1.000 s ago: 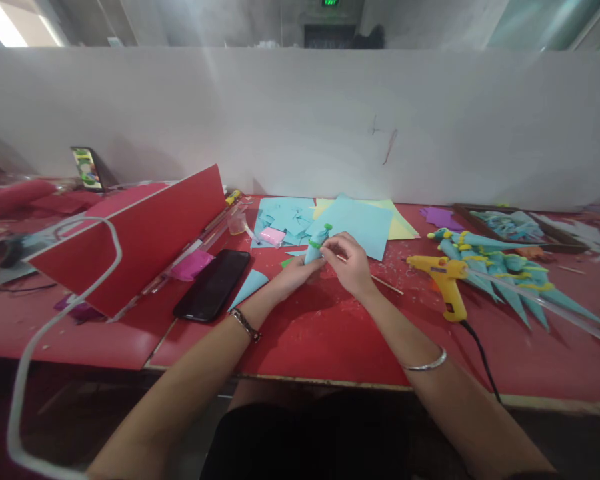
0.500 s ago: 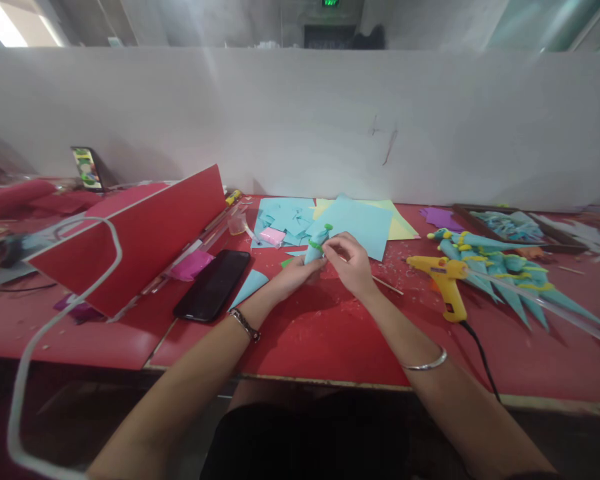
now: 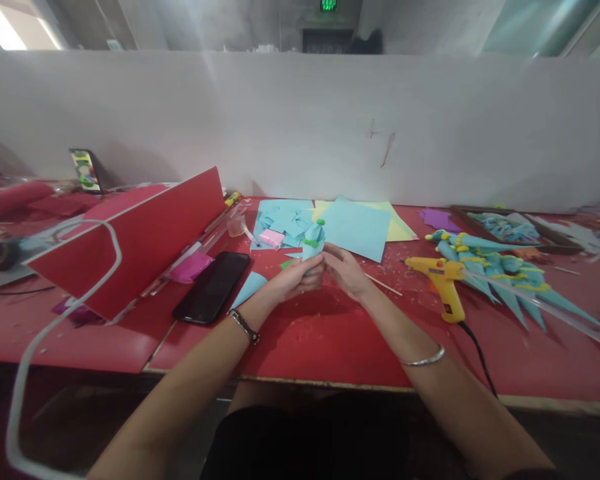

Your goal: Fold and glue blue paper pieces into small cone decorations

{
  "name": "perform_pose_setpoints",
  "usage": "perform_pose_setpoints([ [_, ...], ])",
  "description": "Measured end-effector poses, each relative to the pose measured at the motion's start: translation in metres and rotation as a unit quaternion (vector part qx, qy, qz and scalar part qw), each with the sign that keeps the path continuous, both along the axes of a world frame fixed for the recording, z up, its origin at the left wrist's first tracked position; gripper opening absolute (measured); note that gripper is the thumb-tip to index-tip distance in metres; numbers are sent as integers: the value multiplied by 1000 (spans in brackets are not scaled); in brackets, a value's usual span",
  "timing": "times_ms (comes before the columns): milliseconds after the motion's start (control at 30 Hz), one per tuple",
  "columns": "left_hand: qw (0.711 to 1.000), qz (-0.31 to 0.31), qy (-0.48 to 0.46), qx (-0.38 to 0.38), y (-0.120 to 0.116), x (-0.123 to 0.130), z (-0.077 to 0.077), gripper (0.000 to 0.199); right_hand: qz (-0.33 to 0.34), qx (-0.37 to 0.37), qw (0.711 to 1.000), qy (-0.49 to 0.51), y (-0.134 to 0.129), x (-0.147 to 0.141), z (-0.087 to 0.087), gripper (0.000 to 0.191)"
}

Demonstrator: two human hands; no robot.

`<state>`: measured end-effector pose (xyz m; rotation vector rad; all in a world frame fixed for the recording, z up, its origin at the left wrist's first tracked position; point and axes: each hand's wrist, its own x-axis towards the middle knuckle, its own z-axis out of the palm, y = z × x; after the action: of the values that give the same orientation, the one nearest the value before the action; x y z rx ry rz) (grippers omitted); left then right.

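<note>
A small light-blue paper cone (image 3: 311, 250) with a green band round it and a green ball on top stands upright in my left hand (image 3: 300, 279), whose fingers are wrapped round its lower part. My right hand (image 3: 346, 270) is beside it, its bent fingertips meeting the cone's right side and the left fingers. The tips partly hide each other. A thin wooden stick (image 3: 384, 285) lies just right of the right hand. Another light-blue paper cone (image 3: 249, 288) rests on the red table left of my left wrist.
A black phone (image 3: 213, 287) and a leaning red board (image 3: 145, 233) are at left. Light-blue sheets (image 3: 360, 227) and a pink packet (image 3: 271, 238) lie behind the hands. At right are a yellow glue gun (image 3: 443, 283), several blue cones with yellow trim (image 3: 500, 267) and a dark tray (image 3: 563, 245).
The cone has turned more upright, its green top moving left. My right fingers have shifted down from the green band to the cone's side, and the left fingers now wrap round it.
</note>
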<state>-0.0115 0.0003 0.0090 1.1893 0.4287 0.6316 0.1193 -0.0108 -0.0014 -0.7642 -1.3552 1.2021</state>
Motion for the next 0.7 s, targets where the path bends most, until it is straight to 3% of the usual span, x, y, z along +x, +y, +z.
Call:
perform_pose_setpoints([
  [67,1000,-29,5,3,-1,-1,0,41,42,-38,998,21,-2,-1,-1,25],
  [400,998,-65,20,14,-4,1,1,41,99,-111,984,93,-7,1,3,21],
  [700,986,-167,18,14,-6,1,-1,36,176,-145,969,94,-14,4,7,30],
])
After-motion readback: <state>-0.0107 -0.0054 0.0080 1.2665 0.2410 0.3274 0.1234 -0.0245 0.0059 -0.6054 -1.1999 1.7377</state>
